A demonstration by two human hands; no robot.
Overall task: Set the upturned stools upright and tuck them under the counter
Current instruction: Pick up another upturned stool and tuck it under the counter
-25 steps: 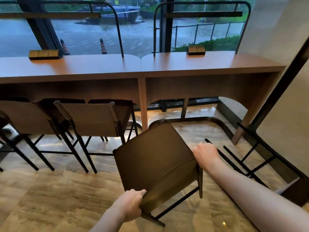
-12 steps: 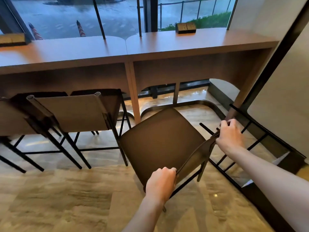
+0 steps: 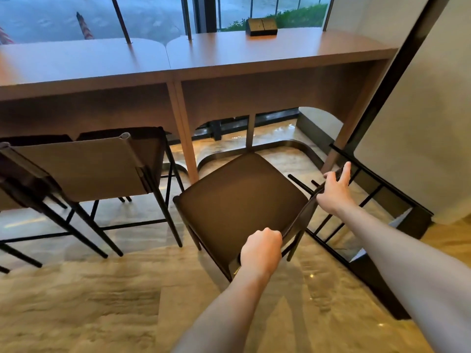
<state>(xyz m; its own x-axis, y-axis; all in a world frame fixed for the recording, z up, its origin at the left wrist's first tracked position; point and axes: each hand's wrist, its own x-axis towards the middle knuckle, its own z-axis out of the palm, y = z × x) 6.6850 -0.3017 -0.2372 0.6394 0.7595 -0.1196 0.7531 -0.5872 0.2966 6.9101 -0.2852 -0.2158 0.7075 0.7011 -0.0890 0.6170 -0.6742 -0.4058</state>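
Upright on the marble floor (image 3: pixel 107 301) just in front of the desk (image 3: pixel 254 59): dark brown stool (image 3: pixel 242 200), square seat, thin black legs. Left hand (image 3: pixel 261 250) clenched round its backrest's near end, right hand (image 3: pixel 335 191) holding the far end, forefinger lifted. Left of it, tan-backed stools (image 3: pixel 79 169) tucked under; right, a black metal frame (image 3: pixel 356 212) lying close. Small black box (image 3: pixel 261 26) atop desk; no readable writing.

Leftmost stool (image 3: pixel 10 174) cut off

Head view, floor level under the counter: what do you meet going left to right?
Tucked stool → counter leg → held stool → left hand → right hand → stool lying on its side.
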